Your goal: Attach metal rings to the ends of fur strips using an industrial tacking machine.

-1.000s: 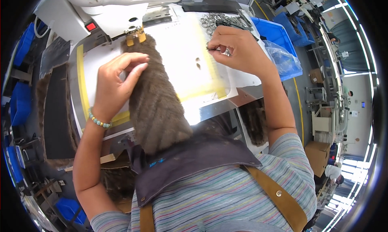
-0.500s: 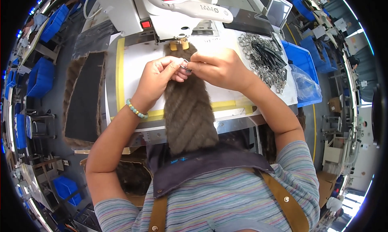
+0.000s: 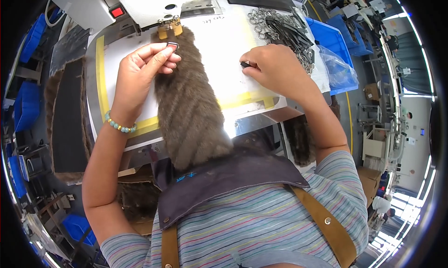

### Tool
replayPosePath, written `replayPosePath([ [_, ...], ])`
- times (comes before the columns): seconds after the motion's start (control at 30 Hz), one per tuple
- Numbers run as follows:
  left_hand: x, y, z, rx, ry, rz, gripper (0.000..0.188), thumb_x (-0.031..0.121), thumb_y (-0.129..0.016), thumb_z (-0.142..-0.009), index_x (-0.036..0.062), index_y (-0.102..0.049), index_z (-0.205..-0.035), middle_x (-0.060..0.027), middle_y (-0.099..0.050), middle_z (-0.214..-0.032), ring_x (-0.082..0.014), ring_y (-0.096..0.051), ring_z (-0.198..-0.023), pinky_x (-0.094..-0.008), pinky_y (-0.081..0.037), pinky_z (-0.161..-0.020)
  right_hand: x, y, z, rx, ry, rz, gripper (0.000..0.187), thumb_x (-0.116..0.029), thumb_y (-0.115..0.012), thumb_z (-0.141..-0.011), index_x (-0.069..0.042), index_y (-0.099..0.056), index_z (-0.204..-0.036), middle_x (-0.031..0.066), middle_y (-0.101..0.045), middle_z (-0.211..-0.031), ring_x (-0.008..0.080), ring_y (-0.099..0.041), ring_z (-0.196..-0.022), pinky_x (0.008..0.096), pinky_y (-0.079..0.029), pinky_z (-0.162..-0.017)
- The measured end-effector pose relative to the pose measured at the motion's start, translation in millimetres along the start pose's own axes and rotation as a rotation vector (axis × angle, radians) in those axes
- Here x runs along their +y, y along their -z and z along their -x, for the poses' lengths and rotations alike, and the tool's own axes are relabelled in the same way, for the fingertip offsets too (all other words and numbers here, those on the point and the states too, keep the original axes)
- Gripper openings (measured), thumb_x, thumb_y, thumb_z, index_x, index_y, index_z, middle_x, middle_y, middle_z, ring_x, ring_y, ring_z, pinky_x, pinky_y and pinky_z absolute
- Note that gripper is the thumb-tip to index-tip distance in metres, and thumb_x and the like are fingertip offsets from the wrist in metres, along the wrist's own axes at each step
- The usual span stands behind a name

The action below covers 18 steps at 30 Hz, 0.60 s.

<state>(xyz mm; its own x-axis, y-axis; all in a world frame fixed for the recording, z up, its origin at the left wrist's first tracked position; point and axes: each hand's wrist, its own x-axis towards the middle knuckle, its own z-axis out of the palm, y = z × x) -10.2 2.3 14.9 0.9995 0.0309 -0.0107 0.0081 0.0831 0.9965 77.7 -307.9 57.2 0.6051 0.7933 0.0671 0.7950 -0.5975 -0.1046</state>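
My left hand (image 3: pixel 144 67) is closed in a pinch on a small metal ring (image 3: pixel 173 46), held over the upper left edge of a brown fur strip (image 3: pixel 191 104). Between the finger and thumb of my right hand (image 3: pixel 276 68) is a short black strap piece (image 3: pixel 246 64), over the white worktop to the right of the fur. The fur runs from the yellowish presser foot (image 3: pixel 169 30) of a white sewing machine (image 3: pixel 144 2) down to my apron. Part of the ring is hidden by my left fingertips.
A pile of metal rings and clasps (image 3: pixel 261 23) with black straps (image 3: pixel 289 30) lies at the far right. Beside it stands a blue bin (image 3: pixel 331 41) with clear plastic (image 3: pixel 338 69). Left of the table is a black-backed fur panel (image 3: pixel 70 118).
My hands were together over the fur with the ring between them. Now my right hand has moved apart to the right with the black strap piece. The whole view has shifted.
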Motion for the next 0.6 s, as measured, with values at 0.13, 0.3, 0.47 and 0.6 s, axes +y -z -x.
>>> replayPosePath([
  [0.13,-6,2,2,0.01,-0.021,-0.005,0.025,0.016,-0.066,-0.11,-0.0016,-0.075,-0.126,-0.006,-0.078,-0.106,-0.0084,-0.07,-0.093,-0.0238,-0.056,-0.087,-2,11,13,0.014,-0.069,-0.137,0.014,-0.017,-0.075,-0.089,-0.005,-0.078,-0.095,0.0126,-0.075,-0.083,0.0322,-0.073,-0.076,0.0419,-0.057,-0.07],
  [0.3,-4,3,5,0.029,-0.034,-0.006,0.024,0.016,-0.068,-0.108,-0.0011,-0.077,-0.122,-0.0069,-0.08,-0.104,-0.0086,-0.071,-0.09,-0.0242,-0.057,-0.086,22,73,67,-0.176,0.04,-0.384,0.01,-0.008,-0.08,-0.083,-0.003,-0.079,-0.092,0.0102,-0.072,-0.077,0.0281,-0.068,-0.066,0.0355,-0.051,-0.062],
  [0.47,-1,0,4,-0.008,-0.034,-0.018,0.024,0.017,-0.069,-0.108,-0.0003,-0.078,-0.122,-0.0069,-0.08,-0.105,-0.0089,-0.071,-0.091,-0.0246,-0.057,-0.086,38,110,119,-0.221,-0.126,-0.373,0.021,0.0,-0.083,-0.081,-0.003,-0.082,-0.101,0.0083,-0.074,-0.082,0.0222,-0.068,-0.072,0.0322,-0.048,-0.062],
  [0.6,-4,1,3,-0.005,-0.036,-0.008,0.023,0.015,-0.071,-0.107,-0.0007,-0.078,-0.122,-0.0071,-0.081,-0.105,-0.0094,-0.072,-0.093,-0.0247,-0.057,-0.087,33,114,108,-0.011,-0.141,-0.296,0.024,0.006,-0.082,-0.082,-0.002,-0.084,-0.104,0.0086,-0.074,-0.091,0.0182,-0.067,-0.079,0.0314,-0.048,-0.064],
])
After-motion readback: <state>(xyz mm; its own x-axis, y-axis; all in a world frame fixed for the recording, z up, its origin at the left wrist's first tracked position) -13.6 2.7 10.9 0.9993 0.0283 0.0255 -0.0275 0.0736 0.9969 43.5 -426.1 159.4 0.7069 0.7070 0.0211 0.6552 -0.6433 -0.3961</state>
